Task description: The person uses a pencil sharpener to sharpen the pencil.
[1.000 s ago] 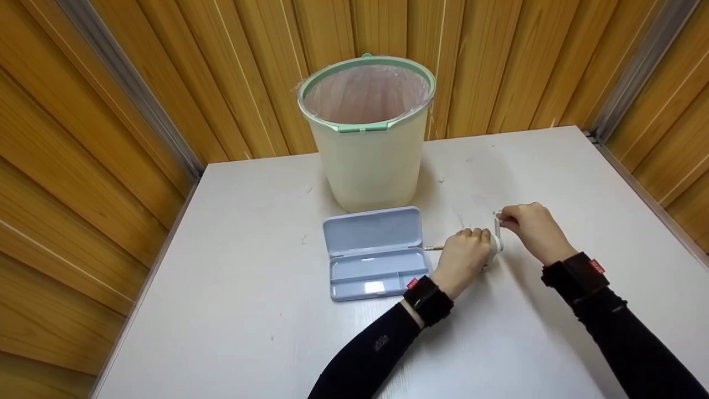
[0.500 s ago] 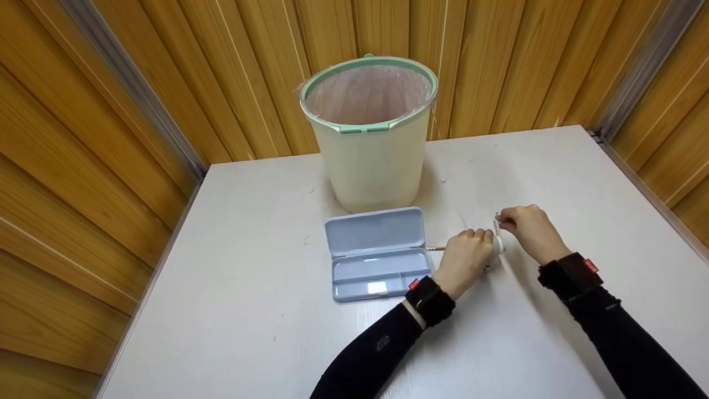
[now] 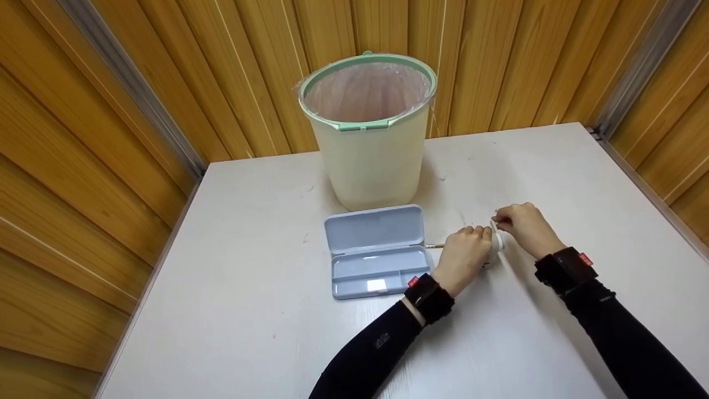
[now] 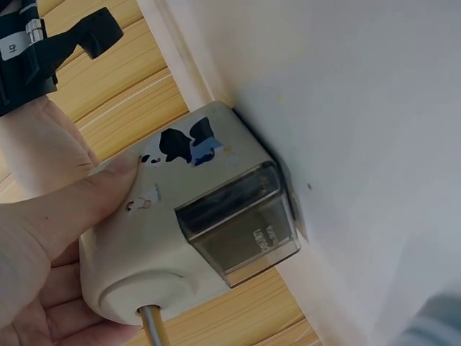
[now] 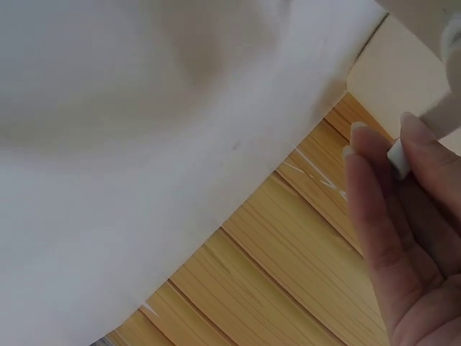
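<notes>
My left hand (image 3: 464, 259) grips a white pencil sharpener (image 4: 140, 241) on the table, thumb across its printed side. A clear-fronted shavings drawer (image 4: 245, 231) shows in the left wrist view. From the sharpener's front hole sticks a pencil (image 4: 153, 328), its end reaching to the pencil case in the head view. My right hand (image 3: 527, 228) pinches the handle of the crank (image 5: 431, 119) between thumb and fingertips, on the side away from the pencil. In the head view my left hand hides most of the sharpener.
A light blue pencil case (image 3: 376, 228) lies open left of the hands, its compartments bare. Behind it stands a cream bin (image 3: 374, 160) with a green rim and a plastic liner. Wood-patterned panels (image 3: 99, 166) enclose the white table (image 3: 249, 249) at back and sides.
My right hand has shifted slightly left, and the crank has gone from nearly upright to leaning a little left. The left hand, sharpener and pencil stay in place.
</notes>
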Available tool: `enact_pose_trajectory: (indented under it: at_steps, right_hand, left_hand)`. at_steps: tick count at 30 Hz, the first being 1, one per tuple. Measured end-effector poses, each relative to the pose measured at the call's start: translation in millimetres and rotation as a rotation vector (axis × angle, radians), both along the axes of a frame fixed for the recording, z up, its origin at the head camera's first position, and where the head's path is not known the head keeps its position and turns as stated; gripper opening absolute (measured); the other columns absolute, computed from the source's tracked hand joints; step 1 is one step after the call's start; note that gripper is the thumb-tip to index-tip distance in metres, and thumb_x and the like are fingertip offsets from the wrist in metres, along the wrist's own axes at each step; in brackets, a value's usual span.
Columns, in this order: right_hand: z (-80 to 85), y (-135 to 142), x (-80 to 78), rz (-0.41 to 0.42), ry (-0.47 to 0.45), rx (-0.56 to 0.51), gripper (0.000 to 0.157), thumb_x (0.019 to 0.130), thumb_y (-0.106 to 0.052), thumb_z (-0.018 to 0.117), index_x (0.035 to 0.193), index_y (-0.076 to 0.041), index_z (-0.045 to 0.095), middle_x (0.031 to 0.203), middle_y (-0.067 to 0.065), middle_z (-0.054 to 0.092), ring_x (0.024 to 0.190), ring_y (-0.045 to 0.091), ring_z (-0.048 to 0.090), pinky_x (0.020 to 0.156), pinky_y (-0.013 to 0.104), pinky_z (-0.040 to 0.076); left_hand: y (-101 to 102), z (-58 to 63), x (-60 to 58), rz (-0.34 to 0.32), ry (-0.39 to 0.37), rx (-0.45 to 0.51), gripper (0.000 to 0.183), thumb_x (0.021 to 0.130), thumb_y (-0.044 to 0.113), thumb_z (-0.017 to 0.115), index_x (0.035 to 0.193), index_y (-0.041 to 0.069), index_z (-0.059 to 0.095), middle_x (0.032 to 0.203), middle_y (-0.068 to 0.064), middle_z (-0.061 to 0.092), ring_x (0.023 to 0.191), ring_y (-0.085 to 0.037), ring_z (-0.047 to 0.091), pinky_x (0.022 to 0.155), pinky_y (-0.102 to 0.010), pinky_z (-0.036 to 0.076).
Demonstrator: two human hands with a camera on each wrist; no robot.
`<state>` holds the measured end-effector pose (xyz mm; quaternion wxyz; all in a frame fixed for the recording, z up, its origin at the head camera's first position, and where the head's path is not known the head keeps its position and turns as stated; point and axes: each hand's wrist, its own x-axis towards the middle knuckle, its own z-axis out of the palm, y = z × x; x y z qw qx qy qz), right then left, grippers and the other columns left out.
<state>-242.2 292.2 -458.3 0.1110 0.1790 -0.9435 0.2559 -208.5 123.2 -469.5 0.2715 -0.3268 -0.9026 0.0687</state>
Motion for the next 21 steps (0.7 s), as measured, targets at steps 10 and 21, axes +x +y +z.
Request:
enact_pose_trajectory:
  at_steps: [10,21]
  right_hand:
    - [-9.9,0,-2.4,0.033,-0.039,0.036,0.003,0.078,0.008,0.070,0.081,0.006,0.071,0.083,0.023,0.072,0.077,0.038,0.068,0.072,0.047,0.057]
    - [-19.7,0,0.3,0.056,-0.048,0.062,0.015,0.076,0.009,0.063,0.069,-0.003,0.070,0.071,0.009,0.071,0.062,0.015,0.057,0.059,0.028,0.045]
  left_hand:
    - [-1,-1.9,-0.2,-0.008,0.033,0.001,0.020,0.090,0.018,0.062,0.108,0.019,0.072,0.090,0.011,0.071,0.075,-0.003,0.065,0.062,-0.017,0.054]
    - [-1,-1.7,0.6,-0.002,0.027,0.025,0.019,0.088,0.018,0.065,0.106,0.017,0.071,0.088,0.010,0.070,0.074,-0.003,0.064,0.061,-0.016,0.053]
